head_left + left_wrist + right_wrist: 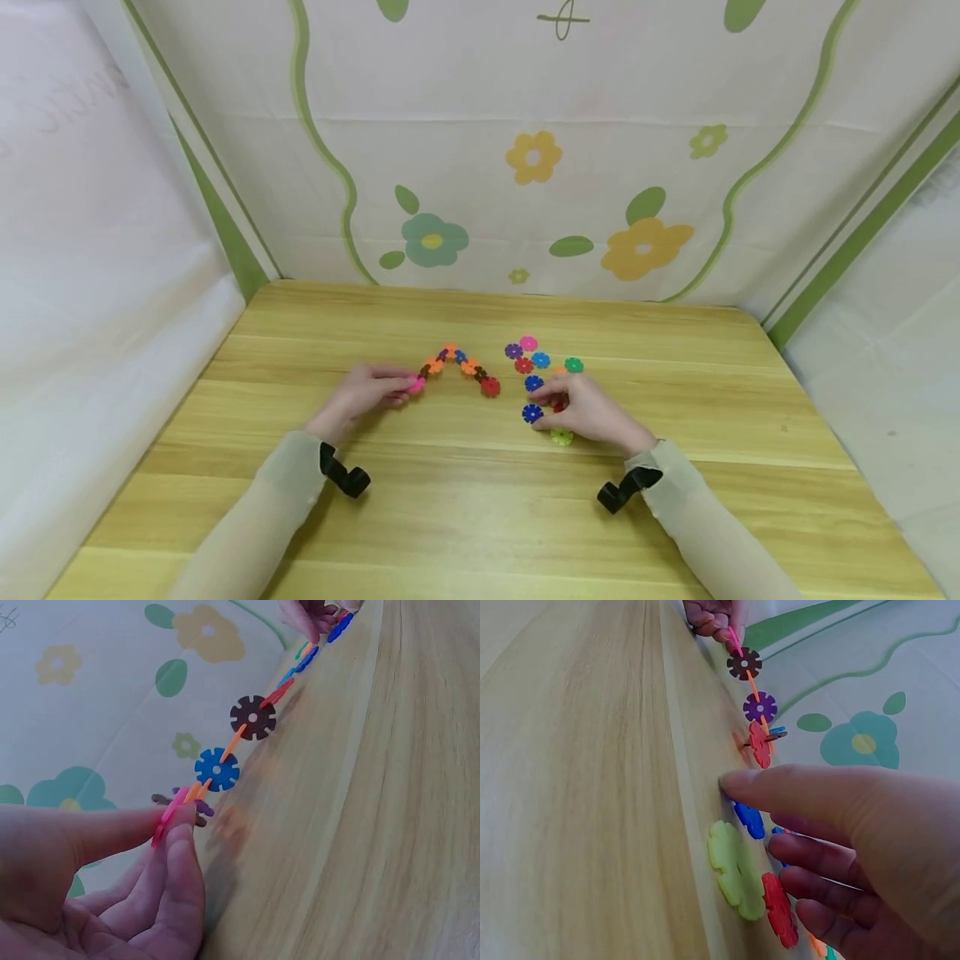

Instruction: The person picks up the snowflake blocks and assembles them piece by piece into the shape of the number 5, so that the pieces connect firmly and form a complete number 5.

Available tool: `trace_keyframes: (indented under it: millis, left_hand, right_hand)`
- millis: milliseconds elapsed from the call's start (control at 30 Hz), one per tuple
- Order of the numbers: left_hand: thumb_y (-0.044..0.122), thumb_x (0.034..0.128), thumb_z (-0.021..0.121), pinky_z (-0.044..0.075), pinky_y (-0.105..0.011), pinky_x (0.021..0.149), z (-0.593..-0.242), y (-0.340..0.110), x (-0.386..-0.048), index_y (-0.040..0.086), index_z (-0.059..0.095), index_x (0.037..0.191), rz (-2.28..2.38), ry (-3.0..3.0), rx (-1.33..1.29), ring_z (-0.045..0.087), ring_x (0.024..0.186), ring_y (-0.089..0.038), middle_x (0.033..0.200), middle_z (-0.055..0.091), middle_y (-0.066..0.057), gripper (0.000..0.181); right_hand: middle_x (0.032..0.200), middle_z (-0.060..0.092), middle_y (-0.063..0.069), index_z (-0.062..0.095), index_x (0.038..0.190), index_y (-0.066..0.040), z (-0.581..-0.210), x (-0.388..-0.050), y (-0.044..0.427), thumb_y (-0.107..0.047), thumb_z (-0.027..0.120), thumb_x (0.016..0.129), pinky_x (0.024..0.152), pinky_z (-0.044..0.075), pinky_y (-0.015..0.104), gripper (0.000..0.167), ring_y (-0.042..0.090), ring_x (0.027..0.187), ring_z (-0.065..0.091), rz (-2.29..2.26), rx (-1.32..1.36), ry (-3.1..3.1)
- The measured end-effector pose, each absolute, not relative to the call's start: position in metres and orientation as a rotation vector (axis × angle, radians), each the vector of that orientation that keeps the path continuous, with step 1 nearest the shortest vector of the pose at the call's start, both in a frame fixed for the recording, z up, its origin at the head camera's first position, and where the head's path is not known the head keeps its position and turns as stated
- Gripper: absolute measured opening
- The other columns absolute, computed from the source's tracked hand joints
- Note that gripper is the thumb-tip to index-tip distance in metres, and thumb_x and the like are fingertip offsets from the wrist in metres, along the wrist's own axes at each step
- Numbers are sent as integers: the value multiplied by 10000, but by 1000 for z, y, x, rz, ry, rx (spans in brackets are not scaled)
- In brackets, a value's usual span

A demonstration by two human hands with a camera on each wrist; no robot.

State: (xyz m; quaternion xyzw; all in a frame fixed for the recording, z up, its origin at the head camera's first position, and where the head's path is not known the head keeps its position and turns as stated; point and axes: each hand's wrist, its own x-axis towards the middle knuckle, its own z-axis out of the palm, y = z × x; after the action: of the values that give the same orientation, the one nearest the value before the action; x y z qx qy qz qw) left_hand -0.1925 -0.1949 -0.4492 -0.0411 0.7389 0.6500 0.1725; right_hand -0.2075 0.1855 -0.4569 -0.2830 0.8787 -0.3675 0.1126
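Note:
Between thumb and fingertips, my left hand (366, 390) pinches a pink notched plastic disc (168, 817), the left end of an arched chain of interlocking snowflake discs. Orange, brown, purple and blue discs make up the arch, including a brown disc (253, 718); a red disc (491, 386) forms its right end. My right hand (587, 407) is over loose discs, thumb and fingers apart around a dark blue disc (532, 413). The thumb hides part of that disc in the right wrist view. A yellow-green disc (736, 870) and a red disc (780, 910) lie beside the hand.
Loose discs lie on the wooden table (465, 517) beyond my right hand: pink (528, 342), purple (513, 351), light blue (541, 360), red (523, 365), another blue (534, 383) and green (573, 365). A flowered cloth (480, 192) hangs behind the table.

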Motion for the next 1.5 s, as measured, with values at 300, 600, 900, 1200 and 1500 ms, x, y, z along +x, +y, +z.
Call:
trace_keyframes:
  millis: [300,600,900,1200,1500]
  left_hand:
    - [79,1009,650,580,-285,839,-452,-192,-191,-133,560,1333,1884,2038,-135,703,940,-191,1116,712,-179,398]
    - [48,1041,583,563,-342,911,-449,-187,-190,-132,489,1379,2119,1947,-269,686,1045,-269,1214,655,-247,394]
    - [75,1037,598,576,-347,878,-451,-179,-186,-139,505,1357,2050,1897,-223,709,1006,-286,1261,629,-289,396]
    - [22,1032,580,561,-353,913,-456,-177,-181,-171,510,1329,2008,1874,-116,694,1047,-302,1220,643,-274,361]
    - [2,1021,581,570,-366,895,-457,-172,-179,-173,522,1316,1978,1860,-78,703,1031,-321,1141,684,-268,349]
  right_hand:
    - [950,665,-34,784,1141,-144,-457,-207,183,-264,859,855,632,465,284,319,177,776,537,-1038,-860,2607]
    - [942,661,-45,782,1147,-156,-460,-209,182,-272,852,863,626,450,278,315,177,774,535,-1014,-838,2619]
    - [928,627,-22,762,1075,-132,-458,-210,182,-249,855,860,674,494,285,262,170,809,560,-1031,-860,2605]
    - [948,655,-24,716,1082,-141,-456,-207,178,-178,813,902,713,535,289,208,173,841,612,-1156,-791,2512]
    - [960,728,-52,769,1018,-173,-456,-208,158,-139,779,927,800,581,311,98,150,888,687,-1334,-751,2497]
